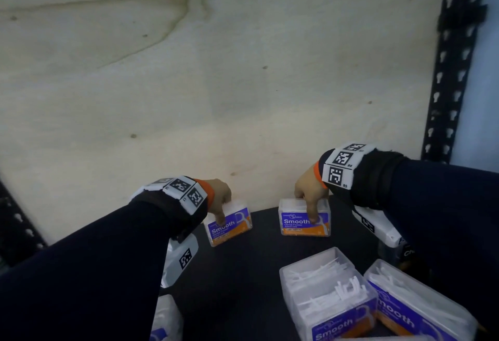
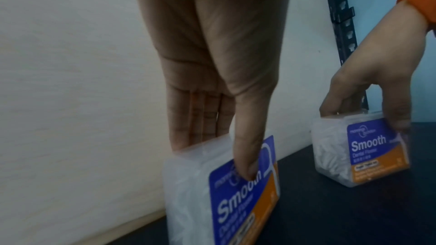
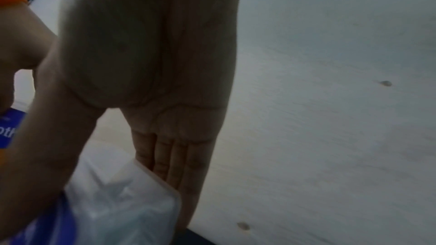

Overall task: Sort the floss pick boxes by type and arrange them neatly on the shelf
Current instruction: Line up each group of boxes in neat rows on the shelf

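Note:
Two clear floss pick boxes with purple-and-orange "Smooth" labels stand upright at the back of the dark shelf (image 1: 256,259), against the pale back panel. My left hand (image 1: 220,200) pinches the left box (image 1: 229,226) from above, thumb on the label and fingers behind it; in the left wrist view the same box (image 2: 224,193) tilts slightly. My right hand (image 1: 310,195) grips the right box (image 1: 305,220) the same way, also seen as (image 2: 361,148). In the right wrist view the right box (image 3: 122,202) is blurred under my fingers (image 3: 165,159).
Two more "Smooth" boxes (image 1: 329,297) (image 1: 421,303) lie near the shelf's front right. Another box (image 1: 164,319) peeks out under my left forearm. A pale wooden back panel (image 1: 216,84) closes the shelf behind. A perforated black upright (image 1: 453,57) stands at the right.

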